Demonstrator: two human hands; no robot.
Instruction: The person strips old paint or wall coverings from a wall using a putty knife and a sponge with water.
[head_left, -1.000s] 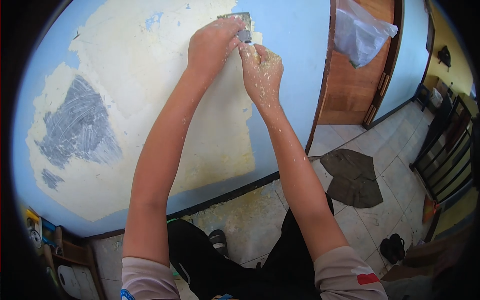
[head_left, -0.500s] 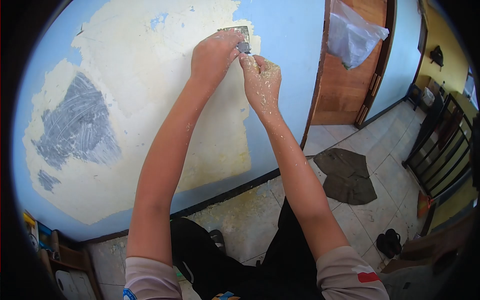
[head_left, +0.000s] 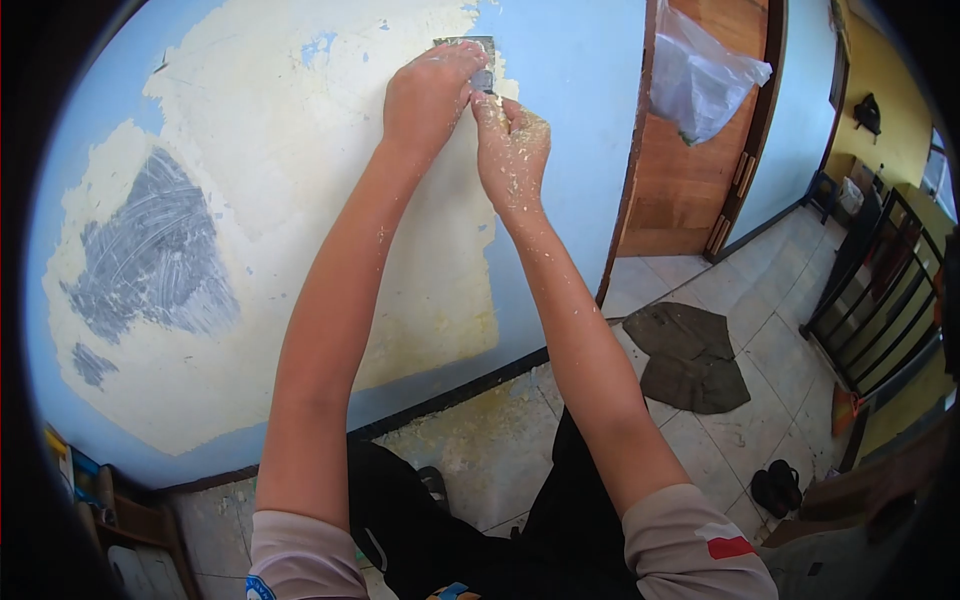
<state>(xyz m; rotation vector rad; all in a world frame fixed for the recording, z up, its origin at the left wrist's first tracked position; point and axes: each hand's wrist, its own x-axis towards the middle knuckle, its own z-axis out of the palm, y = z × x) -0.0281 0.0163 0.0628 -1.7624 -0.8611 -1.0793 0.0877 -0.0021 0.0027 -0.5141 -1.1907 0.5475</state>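
Observation:
A flat metal scraper (head_left: pixel 482 76) lies against the wall at the upper edge of a large cream patch (head_left: pixel 290 200), where blue paint (head_left: pixel 570 150) borders it. My left hand (head_left: pixel 430 95) presses on the scraper's blade with its fingers. Just below and to the right, my right hand (head_left: pixel 512 145) is closed round the scraper's lower end, its fingers dusted with pale flakes. The handle is mostly hidden by that hand. A grey, streaked patch (head_left: pixel 155 245) shows on the wall at the left.
A plastic bag (head_left: pixel 700 85) hangs in front of a wooden door (head_left: pixel 680 190). Dark cloth (head_left: pixel 688 355) lies on the tiled floor, with dark sandals (head_left: pixel 776 488) further right. A black railing (head_left: pixel 880 290) stands at the right, a wooden shelf (head_left: pixel 140 515) at lower left.
Both hands and the scraper have moved slightly upward along the wall. The view has shifted a little.

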